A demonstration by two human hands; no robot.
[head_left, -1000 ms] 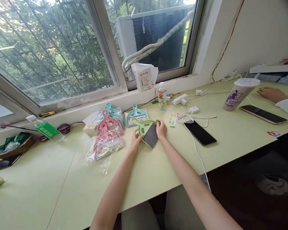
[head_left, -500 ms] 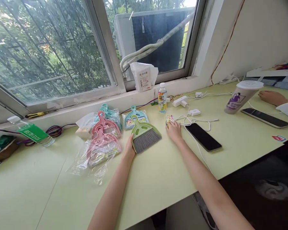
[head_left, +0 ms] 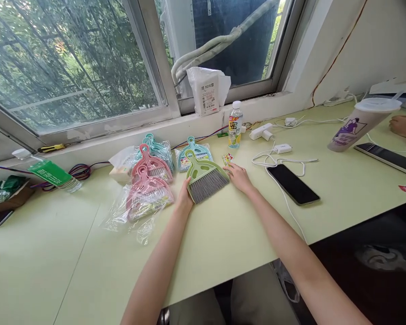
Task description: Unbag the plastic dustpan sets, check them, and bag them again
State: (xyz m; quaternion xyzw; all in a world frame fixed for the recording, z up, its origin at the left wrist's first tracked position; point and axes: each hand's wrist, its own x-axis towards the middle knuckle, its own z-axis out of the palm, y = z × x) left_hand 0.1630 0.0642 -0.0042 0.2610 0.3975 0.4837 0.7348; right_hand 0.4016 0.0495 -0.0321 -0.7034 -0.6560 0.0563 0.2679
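Note:
My left hand [head_left: 185, 196] is closed on the left edge of a green dustpan [head_left: 195, 166], which has a small grey-bristled brush [head_left: 209, 186] nested in it. My right hand [head_left: 240, 178] lies just right of the bristles, its fingers closed on a small colourful printed card [head_left: 228, 158]. Left of the dustpan, pink dustpan sets [head_left: 148, 185] in clear plastic wrap overlap each other. Behind them are blue-green sets [head_left: 155, 151], and another wrapped blue one [head_left: 193, 153] lies just behind the green dustpan.
A drink bottle [head_left: 235, 125] stands behind my right hand. Right of it lie a black phone [head_left: 292, 185], white cables and a charger [head_left: 282, 148]. A tilted cup [head_left: 362, 122] and another person's hand [head_left: 405, 126] are at far right. A green-labelled bottle [head_left: 50, 173] leans at left.
My right hand has slid left with the card, close to the dustpan's right edge. My left hand keeps its hold on the dustpan. The view has tilted slightly downward.

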